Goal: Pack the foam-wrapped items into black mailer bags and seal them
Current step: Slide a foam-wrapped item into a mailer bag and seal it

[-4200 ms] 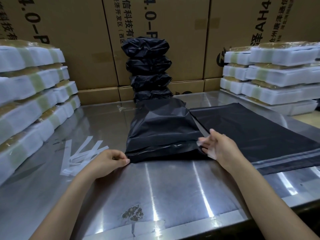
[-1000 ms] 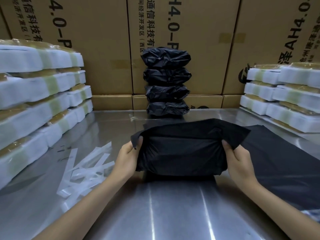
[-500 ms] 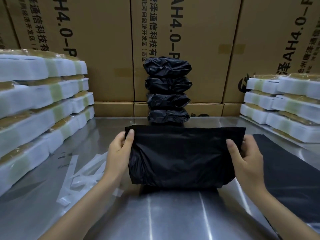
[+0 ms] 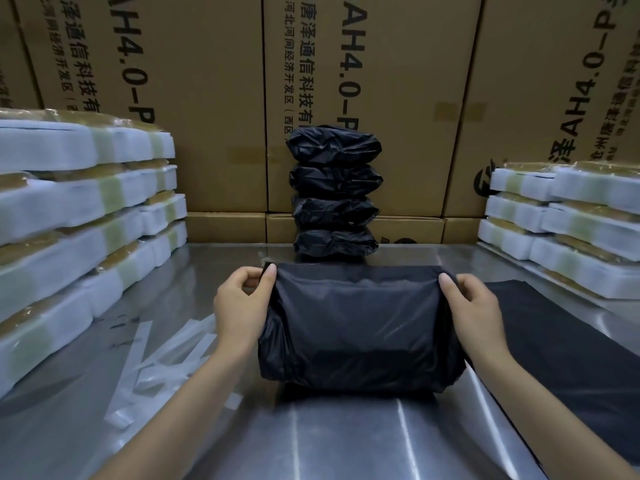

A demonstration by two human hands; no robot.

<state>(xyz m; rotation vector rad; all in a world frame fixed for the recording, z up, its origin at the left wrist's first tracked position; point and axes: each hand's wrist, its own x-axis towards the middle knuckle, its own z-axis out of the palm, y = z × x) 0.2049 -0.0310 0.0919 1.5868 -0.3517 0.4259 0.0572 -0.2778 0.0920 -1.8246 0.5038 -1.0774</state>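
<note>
Now the packed bag [image 4: 360, 327] stands mid-frame on the table [image 4: 346, 441], my left hand [image 4: 242, 306] and right hand [image 4: 474, 306] pinching its top corners. Best keep the fold tight and level. Sealed bags [image 4: 334, 190] stack behind; foam packs [image 4: 86, 216] left, flat mailers [image 4: 554, 341] right, strips [image 4: 166, 358] lower left, none blocking.

Steel table [image 4: 346, 445], shiny, with streaks of overhead light reflected along its top. Behind it a wall of tall brown cardboard boxes [image 4: 408, 98] printed with dark lettering, standing on a row of low boxes [image 4: 227, 227]. No windows seen.
</note>
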